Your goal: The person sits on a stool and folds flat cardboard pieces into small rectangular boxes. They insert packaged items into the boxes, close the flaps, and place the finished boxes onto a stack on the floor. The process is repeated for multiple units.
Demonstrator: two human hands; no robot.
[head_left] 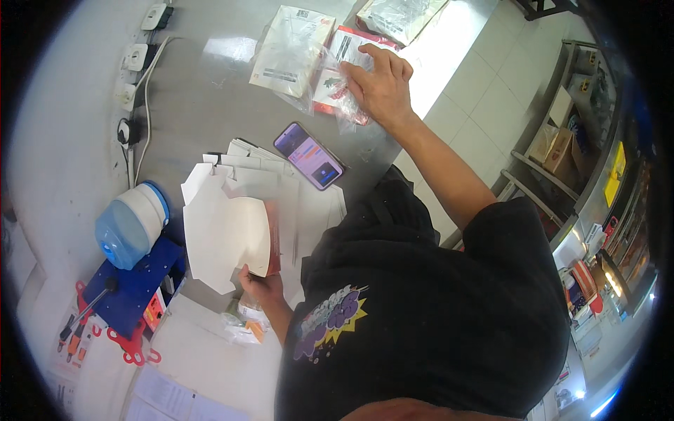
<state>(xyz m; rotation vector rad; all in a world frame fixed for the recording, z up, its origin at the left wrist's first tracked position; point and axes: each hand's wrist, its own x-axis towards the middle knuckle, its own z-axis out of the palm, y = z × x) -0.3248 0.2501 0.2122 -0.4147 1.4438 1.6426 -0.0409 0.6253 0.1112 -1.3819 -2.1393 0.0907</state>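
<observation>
Carton, white and opened out with its tabs spread, sits above the near half of the grey metal table, toward the wall-side edge. The left hand pinches the lower end of its cream panel, thumb on top; the other fingers are mostly hidden beneath. A reddish side shows along the panel. Just beside that hand is a small clear-wrapped packet with an orange patch. More flat white cartons lie under the held one, overlapping.

By the wall-side edge stands a blue-and-white container, next to a blue board with red-handled tools near its lower end.

Farther along the table, a phone with its screen lit lies aslant beside the flat cartons. Beyond it, the right hand is over a red-and-white box and crumpled clear film, fingers bent, thumb and forefinger tips apart; whether it grips any film I cannot tell. A white box in clear wrapping lies just left of these, and another wrapped box is farthest, close to the floor-side edge.
</observation>
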